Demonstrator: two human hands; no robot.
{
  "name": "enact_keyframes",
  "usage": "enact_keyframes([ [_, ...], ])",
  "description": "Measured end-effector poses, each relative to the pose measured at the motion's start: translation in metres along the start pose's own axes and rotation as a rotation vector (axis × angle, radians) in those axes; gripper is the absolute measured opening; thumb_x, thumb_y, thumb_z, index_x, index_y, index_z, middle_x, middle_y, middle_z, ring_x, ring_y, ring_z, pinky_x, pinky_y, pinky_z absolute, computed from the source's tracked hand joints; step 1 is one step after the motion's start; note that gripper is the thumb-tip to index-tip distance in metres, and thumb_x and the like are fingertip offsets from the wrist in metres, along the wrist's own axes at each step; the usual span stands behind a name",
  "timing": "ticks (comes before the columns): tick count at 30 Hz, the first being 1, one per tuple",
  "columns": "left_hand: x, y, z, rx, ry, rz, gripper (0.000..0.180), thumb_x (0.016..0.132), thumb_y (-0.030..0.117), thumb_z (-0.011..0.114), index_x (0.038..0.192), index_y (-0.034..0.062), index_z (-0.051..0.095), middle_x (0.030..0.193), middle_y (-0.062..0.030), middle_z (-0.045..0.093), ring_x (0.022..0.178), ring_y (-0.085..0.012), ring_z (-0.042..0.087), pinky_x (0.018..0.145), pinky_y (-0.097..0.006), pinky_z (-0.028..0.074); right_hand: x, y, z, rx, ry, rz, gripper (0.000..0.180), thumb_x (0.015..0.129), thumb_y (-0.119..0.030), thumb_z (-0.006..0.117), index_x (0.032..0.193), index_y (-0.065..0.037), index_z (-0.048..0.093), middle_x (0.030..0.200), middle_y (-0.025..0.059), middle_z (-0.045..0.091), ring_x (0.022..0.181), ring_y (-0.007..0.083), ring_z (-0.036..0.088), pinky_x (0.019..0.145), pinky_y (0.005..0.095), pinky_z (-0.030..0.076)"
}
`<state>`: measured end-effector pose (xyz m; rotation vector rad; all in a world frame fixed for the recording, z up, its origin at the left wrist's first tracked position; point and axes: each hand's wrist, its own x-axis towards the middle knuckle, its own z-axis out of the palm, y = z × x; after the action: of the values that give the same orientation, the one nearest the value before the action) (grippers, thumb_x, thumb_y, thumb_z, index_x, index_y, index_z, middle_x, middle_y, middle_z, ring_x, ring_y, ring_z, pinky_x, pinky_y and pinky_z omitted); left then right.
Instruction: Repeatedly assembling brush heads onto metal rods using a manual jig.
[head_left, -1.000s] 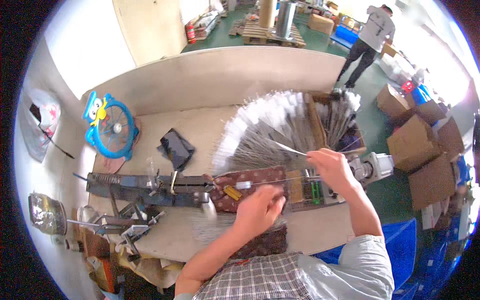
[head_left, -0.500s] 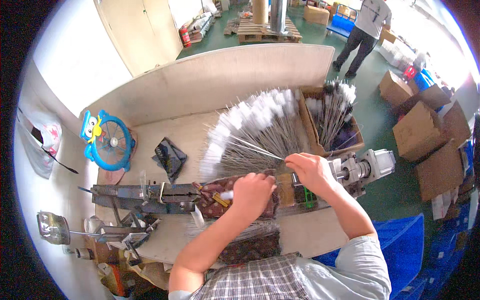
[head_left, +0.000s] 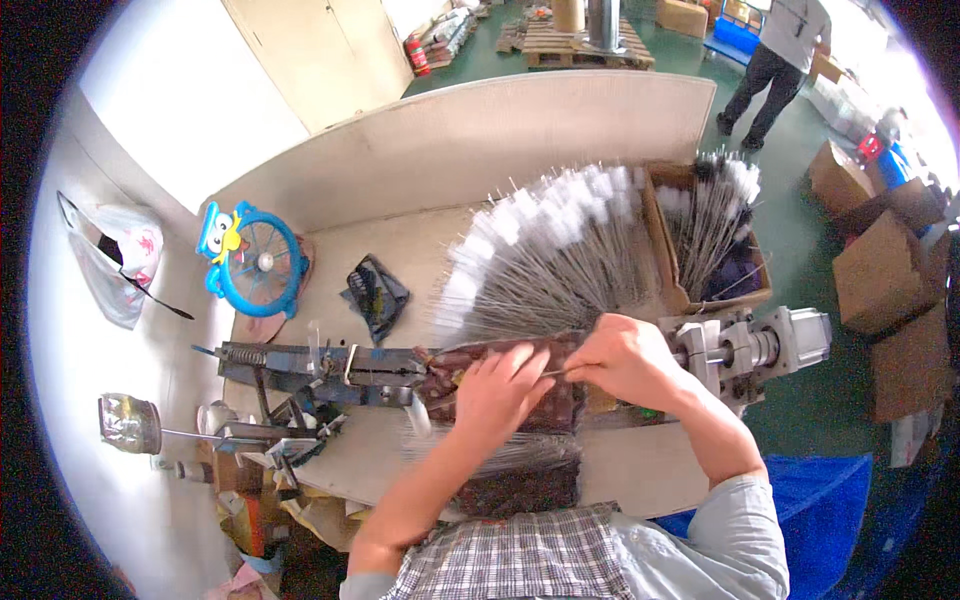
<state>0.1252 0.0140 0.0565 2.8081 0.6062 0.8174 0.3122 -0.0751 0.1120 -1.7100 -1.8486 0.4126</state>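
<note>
My right hand (head_left: pixel 625 357) is closed in a pinch on a thin wire brush stem (head_left: pixel 558 373), which runs left toward my other hand. My left hand (head_left: pixel 498 388) lies palm down with its fingers apart, close to the stem's left end; what lies beneath its palm is hidden. Both hands are over a dark red patterned cloth (head_left: pixel 560 408) on the bench. Just beyond them, wire brushes with white bristle heads (head_left: pixel 510 215) lie fanned out, stems toward me.
A cardboard box (head_left: pixel 672 245) of more brushes stands back right. Metal clamping machinery (head_left: pixel 755 345) is at the right, a long metal fixture (head_left: pixel 300 368) at the left. A blue toy-like fan (head_left: pixel 262 262) and black plastic bag (head_left: pixel 377 298) rest behind it. A person (head_left: pixel 780 65) stands far right.
My right hand has come down from the brush pile toward the cloth. My left fingers have spread from a closed grip, and the white piece beside them no longer shows. The view has shifted.
</note>
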Motion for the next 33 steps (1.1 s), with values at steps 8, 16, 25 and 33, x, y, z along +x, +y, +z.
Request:
enact_keyframes([
  [8, -0.122, -0.034, -0.024, -1.798, 0.288, -1.676, 0.044, 0.088, 0.051, 0.047, 0.083, 0.0103, 0.065, 0.067, -0.0017, 0.059, 0.057, -0.0149, 0.052, 0.052, -0.028, 0.042, 0.083, -0.050, 0.098, 0.091, 0.102, -0.427, 0.009, 0.069, -0.021, 0.066, 0.071, -0.012, 0.066, 0.069, -0.0005, 0.061, 0.073, 0.0209, 0.056, 0.065, 0.0326, 0.048],
  [16, -0.095, -0.040, -0.076, -1.612, 0.517, -1.199, 0.045, 0.087, 0.049, 0.051, 0.075, 0.0071, 0.064, 0.062, -0.0011, 0.056, 0.059, -0.0149, 0.054, 0.051, -0.030, 0.043, 0.097, -0.067, 0.130, -0.048, 0.089, -0.314, 0.008, 0.065, -0.016, 0.061, 0.060, -0.012, 0.056, 0.065, 0.0005, 0.057, 0.073, 0.0244, 0.055, 0.064, 0.0353, 0.047],
  [25, -0.112, -0.058, -0.025, -0.585, -0.075, -1.036, 0.045, 0.075, 0.045, 0.067, 0.076, -0.0001, 0.069, 0.064, -0.0098, 0.064, 0.060, -0.0150, 0.061, 0.057, -0.029, 0.046, 0.087, -0.067, 0.108, -0.076, 0.149, -0.398, 0.007, 0.067, -0.016, 0.064, 0.072, -0.011, 0.062, 0.069, 0.0014, 0.057, 0.071, 0.0216, 0.055, 0.063, 0.0334, 0.048],
  [33, -0.099, -0.032, -0.004, -1.231, 0.283, -1.006, 0.018, 0.077, 0.003, 0.060, 0.092, 0.0005, 0.050, 0.067, -0.0082, 0.059, 0.058, -0.0159, 0.059, 0.053, -0.028, 0.049, 0.015, -0.042, 0.106, 0.016, -0.112, -0.260, 0.016, 0.071, -0.009, 0.060, 0.087, -0.010, 0.062, 0.072, 0.0043, 0.057, 0.073, 0.0246, 0.061, 0.059, 0.0363, 0.051],
])
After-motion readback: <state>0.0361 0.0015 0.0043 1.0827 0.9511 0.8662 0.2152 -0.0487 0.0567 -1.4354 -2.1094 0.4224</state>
